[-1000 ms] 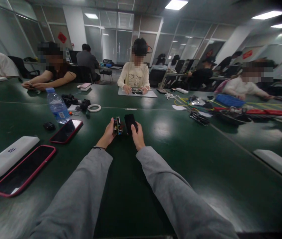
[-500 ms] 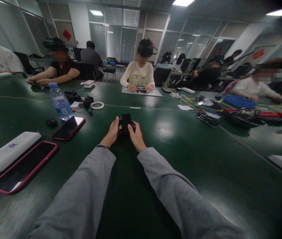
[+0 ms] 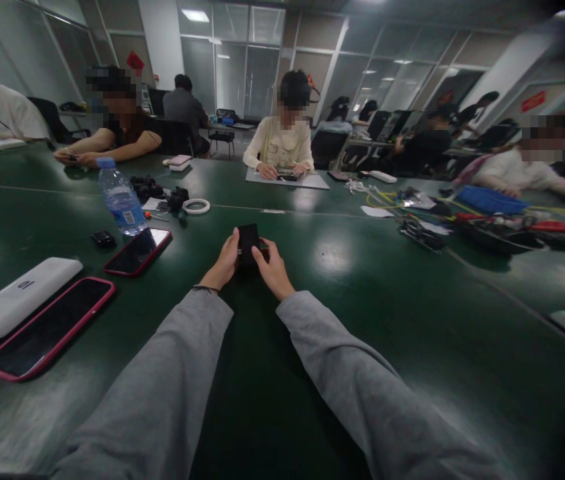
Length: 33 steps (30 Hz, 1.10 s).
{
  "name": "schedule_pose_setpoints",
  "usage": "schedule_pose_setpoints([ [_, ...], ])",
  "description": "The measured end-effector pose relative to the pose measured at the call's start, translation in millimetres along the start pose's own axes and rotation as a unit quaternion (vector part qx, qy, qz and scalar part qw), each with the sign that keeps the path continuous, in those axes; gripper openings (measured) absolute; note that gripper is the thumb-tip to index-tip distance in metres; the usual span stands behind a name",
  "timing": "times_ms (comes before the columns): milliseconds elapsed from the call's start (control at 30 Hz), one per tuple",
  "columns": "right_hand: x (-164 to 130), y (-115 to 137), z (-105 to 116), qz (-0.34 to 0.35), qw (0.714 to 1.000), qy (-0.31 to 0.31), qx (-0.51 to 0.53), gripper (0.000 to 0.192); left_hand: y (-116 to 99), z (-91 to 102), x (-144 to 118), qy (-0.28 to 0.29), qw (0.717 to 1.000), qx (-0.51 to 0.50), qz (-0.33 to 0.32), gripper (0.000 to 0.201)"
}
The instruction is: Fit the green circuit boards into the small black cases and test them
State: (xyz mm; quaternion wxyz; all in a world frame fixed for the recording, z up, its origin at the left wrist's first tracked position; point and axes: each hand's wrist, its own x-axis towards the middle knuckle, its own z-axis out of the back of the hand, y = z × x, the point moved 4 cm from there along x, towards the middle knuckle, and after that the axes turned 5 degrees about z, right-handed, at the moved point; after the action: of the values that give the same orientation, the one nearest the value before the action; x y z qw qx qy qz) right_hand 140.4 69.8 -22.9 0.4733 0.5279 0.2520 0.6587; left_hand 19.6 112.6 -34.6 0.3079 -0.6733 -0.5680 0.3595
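A small black box-shaped device [image 3: 248, 241] is held between my two hands, just over the green table [image 3: 282, 373]. My left hand [image 3: 223, 262] grips its left side, thumb up along the edge and the other fingers hidden. On the other side, my right hand [image 3: 273, 268] closes round it with the thumb on its front face. Its dark front looks plain, and what kind of device it is I cannot make out. Its lower part merges with the dark tabletop.
At the left are a water bottle [image 3: 121, 200], two red-edged phones [image 3: 137, 252], a white power bank [image 3: 20, 297] and a small black case [image 3: 103, 239]. A white tape roll [image 3: 196, 207] lies beyond. Tangled cables [image 3: 420, 233] and a blue tray [image 3: 491, 200] sit right. A person [image 3: 282, 143] works opposite.
The device has turned a little in my hands: the coloured parts at its left side are now mostly out of sight, and its flat black face shows more. The view has shifted slightly.
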Motion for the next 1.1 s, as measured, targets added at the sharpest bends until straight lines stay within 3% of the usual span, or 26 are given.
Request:
schedule_pose_setpoints([
  [267,1,0,-5,0.002,1.0,0.027,-0.01,0.052,2,-6.9,-5,0.054,0.995,-0.034,0.078,0.052],
  [467,-1,4,-3,0.017,1.0,0.026,-0.001,0.052,1,-5.7,-4,0.034,0.998,-0.025,0.052,0.045],
  [667,-2,11,14,0.035,0.991,-0.1,-0.077,0.047,1,-0.2,1,0.007,0.999,-0.041,0.027,0.038],
  [800,10,-13,41,-0.007,0.982,-0.182,-0.045,0.05,-1,6.1,3,0.022,0.99,-0.121,0.065,0.045],
  [933,27,-43,63,-0.071,0.986,-0.114,0.104,0.051,-5,11.1,0,0.045,0.98,-0.17,0.095,0.052],
  [1100,32,-48,79,-0.064,0.972,0.003,0.224,0.051,-8,10.8,-2,0.082,0.971,-0.197,0.106,0.054],
])
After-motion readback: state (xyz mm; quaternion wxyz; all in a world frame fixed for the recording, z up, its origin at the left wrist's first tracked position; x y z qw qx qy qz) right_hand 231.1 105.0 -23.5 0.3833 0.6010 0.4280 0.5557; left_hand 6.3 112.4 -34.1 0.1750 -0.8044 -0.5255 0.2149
